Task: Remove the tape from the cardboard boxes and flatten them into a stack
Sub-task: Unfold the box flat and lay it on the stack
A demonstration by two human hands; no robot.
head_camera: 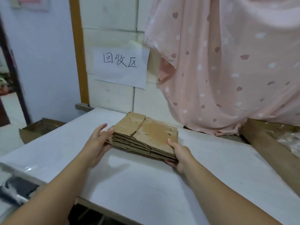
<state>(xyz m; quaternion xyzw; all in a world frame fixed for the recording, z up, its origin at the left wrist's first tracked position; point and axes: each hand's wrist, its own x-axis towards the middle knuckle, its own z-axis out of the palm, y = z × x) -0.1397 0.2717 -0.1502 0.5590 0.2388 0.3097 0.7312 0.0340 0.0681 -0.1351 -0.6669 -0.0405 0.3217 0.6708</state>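
A stack of several flattened brown cardboard boxes [146,135] lies on the white table [146,184], near its far edge. My left hand [97,143] holds the stack's left end, thumb on top and fingers under the edge. My right hand [178,153] grips the near right corner, thumb pressed on the top sheet and fingers beneath. The top sheet shows a folded flap and torn patches on its surface. No tape shows on the stack.
A paper sign [121,67] with handwritten characters hangs on the tiled wall behind the table. A pink patterned garment [227,70] hangs at the right. A large cardboard box [272,143] stands at the right, and another box [40,129] sits low at the left.
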